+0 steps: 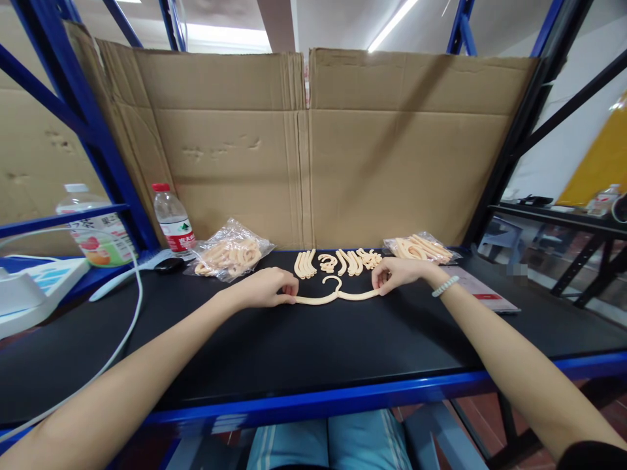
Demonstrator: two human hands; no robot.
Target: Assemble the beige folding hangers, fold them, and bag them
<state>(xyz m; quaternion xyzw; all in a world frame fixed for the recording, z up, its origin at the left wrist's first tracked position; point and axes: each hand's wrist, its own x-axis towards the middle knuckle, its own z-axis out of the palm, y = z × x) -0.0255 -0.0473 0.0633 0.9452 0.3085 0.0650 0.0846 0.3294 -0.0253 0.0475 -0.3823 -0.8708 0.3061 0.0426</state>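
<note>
the left hand (274,287) pinches one end of a cream hanger (337,296), and the right hand (396,275) pinches the other end. the hanger is near the middle of the black table (313,352), closer to the back edge than the front edge, with its hook (338,286) pointing to the back. just past it, loose cream pieces (306,263) lie in little groups along the back edge. a clear bag (229,252) full of pieces sits toward the back left corner, and another bag (422,248) sits toward the back right corner.
</note>
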